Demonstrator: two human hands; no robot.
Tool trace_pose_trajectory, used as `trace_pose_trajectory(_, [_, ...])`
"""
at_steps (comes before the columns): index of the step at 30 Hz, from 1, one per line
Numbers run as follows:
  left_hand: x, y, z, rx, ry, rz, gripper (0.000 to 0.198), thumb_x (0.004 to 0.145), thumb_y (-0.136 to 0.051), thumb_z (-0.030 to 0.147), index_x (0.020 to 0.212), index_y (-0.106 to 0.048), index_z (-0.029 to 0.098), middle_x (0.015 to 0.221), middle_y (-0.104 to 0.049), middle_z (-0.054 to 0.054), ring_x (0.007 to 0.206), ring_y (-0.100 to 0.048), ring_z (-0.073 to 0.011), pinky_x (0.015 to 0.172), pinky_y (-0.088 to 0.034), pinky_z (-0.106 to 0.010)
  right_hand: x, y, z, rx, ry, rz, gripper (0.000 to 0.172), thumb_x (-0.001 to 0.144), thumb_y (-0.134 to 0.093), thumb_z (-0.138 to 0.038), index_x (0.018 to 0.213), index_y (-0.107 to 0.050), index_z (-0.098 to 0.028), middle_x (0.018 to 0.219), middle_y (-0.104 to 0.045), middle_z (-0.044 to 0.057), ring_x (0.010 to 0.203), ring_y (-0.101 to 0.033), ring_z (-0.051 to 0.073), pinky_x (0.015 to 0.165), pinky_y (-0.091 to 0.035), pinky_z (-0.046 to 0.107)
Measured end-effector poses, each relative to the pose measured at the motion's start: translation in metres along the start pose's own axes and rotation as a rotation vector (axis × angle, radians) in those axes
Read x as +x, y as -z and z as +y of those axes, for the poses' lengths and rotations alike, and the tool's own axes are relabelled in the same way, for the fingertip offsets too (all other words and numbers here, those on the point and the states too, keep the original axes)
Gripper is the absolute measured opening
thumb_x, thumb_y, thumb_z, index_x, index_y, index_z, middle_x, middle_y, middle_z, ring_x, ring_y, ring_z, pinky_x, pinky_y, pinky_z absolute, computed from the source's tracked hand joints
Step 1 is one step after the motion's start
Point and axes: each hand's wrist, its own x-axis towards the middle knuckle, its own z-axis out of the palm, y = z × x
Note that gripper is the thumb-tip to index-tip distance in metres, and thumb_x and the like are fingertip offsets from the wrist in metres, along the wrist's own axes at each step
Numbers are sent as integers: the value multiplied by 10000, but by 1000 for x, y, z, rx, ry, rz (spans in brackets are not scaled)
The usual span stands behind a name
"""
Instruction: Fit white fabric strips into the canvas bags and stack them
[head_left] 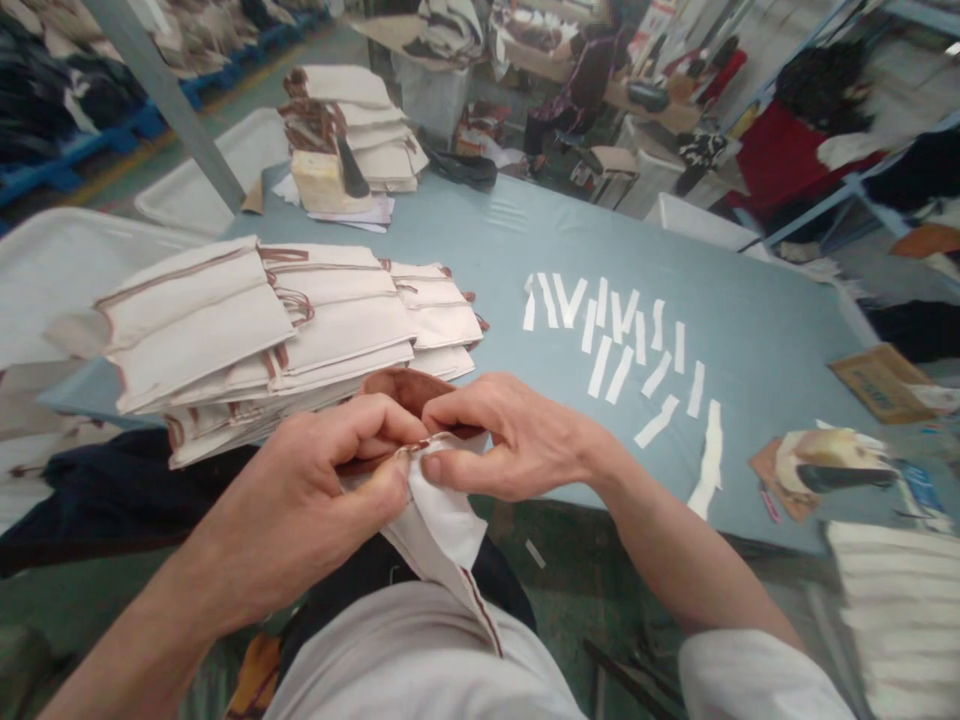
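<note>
Close to my body, at the table's near edge, both hands pinch a piece of cream fabric with brown trim (450, 520). My left hand (330, 480) grips its edge between thumb and fingers. Right beside it, my right hand (510, 440) pinches the same edge, thumb on the pale side. A brown leather-like strip (412, 388) curves up behind my fingertips. Just beyond my left hand lie stacked cream fabric panels with brown edging and ties (330, 310). Several short white strips (619, 375) are spread over the table beyond my right hand.
The blue-grey table (495, 230) carries a yellowish block with a dark handle (330, 180) and another cream stack (375, 120) at the back left. A similar handled item (832, 465) and a cardboard piece (885, 383) lie right. White bins (217, 170) stand left. A person (585, 85) sits behind.
</note>
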Motion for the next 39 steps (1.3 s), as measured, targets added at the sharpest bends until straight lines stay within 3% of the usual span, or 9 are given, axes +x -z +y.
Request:
trace_pose_trajectory(3, [0, -2, -3, 21, -6, 66, 153, 899, -585, 249, 858, -730, 218, 694, -800, 42, 521, -657, -120, 464, -453, -160, 4, -3, 8, 148, -1, -23, 343, 926, -583, -405, 676, -433, -224, 608, -339, -82, 562, -326, 91, 566, -218, 272])
trace_pose_trajectory(10, [-6, -6, -16, 158, -159, 212, 125, 933, -546, 206, 891, -660, 233, 595, -699, 80, 440, -586, -106, 429, -420, -176, 8, -18, 12, 362, 27, 52, 255, 931, -583, -316, 712, -503, -213, 636, -399, -72, 615, -381, 104, 581, -287, 239])
trace_pose_trajectory(15, [-12, -8, -31, 338, -386, 324, 156, 921, -552, 144, 966, -659, 248, 738, -764, 44, 563, -704, -132, 561, -516, -221, 5, -26, 7, 313, 6, 112, 177, 920, -549, -259, 753, -555, -199, 651, -458, -62, 631, -415, 106, 588, -303, 228])
trace_pose_trajectory(18, [-13, -8, -38, 341, -454, 271, 192, 896, -548, 107, 903, -660, 264, 743, -789, 15, 618, -748, -177, 627, -559, -276, 4, -29, 5, 404, -35, 84, 115, 877, -599, -261, 785, -594, -193, 659, -499, -61, 623, -424, 103, 578, -314, 224])
trace_pose_trajectory(24, [-13, -7, -46, 321, -548, 169, 278, 921, -524, 79, 951, -687, 302, 731, -823, -6, 622, -745, -207, 636, -578, -345, 7, -40, 8, 824, -142, 9, 511, 931, -703, -614, 698, -492, -211, 655, -390, -64, 616, -339, 100, 546, -271, 246])
trace_pose_trajectory(27, [-16, -10, -51, 293, -559, 197, 303, 912, -544, 54, 1005, -686, 304, 758, -829, 3, 658, -764, -191, 675, -591, -318, 5, -42, 12, 924, -153, -45, 548, 892, -784, -653, 736, -508, -205, 655, -378, -85, 596, -297, 84, 531, -248, 237])
trace_pose_trajectory(32, [-27, -9, -55, 234, -457, 266, 289, 898, -620, 118, 1121, -676, 293, 902, -822, 17, 746, -763, -184, 715, -551, -286, -9, -28, 11, 629, -24, -74, 363, 1051, -657, -501, 942, -667, -155, 724, -504, -60, 632, -413, 89, 590, -336, 222])
trace_pose_trajectory(35, [-24, -1, -48, 83, -372, 76, 171, 980, -543, 189, 1065, -672, 263, 865, -748, 25, 695, -691, -152, 652, -497, -256, -18, -17, 2, 251, 107, -47, 221, 1109, -554, -283, 1041, -717, -151, 807, -645, -11, 718, -544, 107, 687, -402, 231])
trace_pose_trajectory(39, [-12, 7, -38, -29, -286, -187, 385, 1091, -339, 191, 768, -546, 227, 671, -562, 50, 568, -539, -115, 566, -425, -227, -25, -11, -7, -60, 166, -28, 236, 1127, -498, -241, 1078, -717, -166, 905, -755, 62, 805, -627, 158, 752, -435, 277])
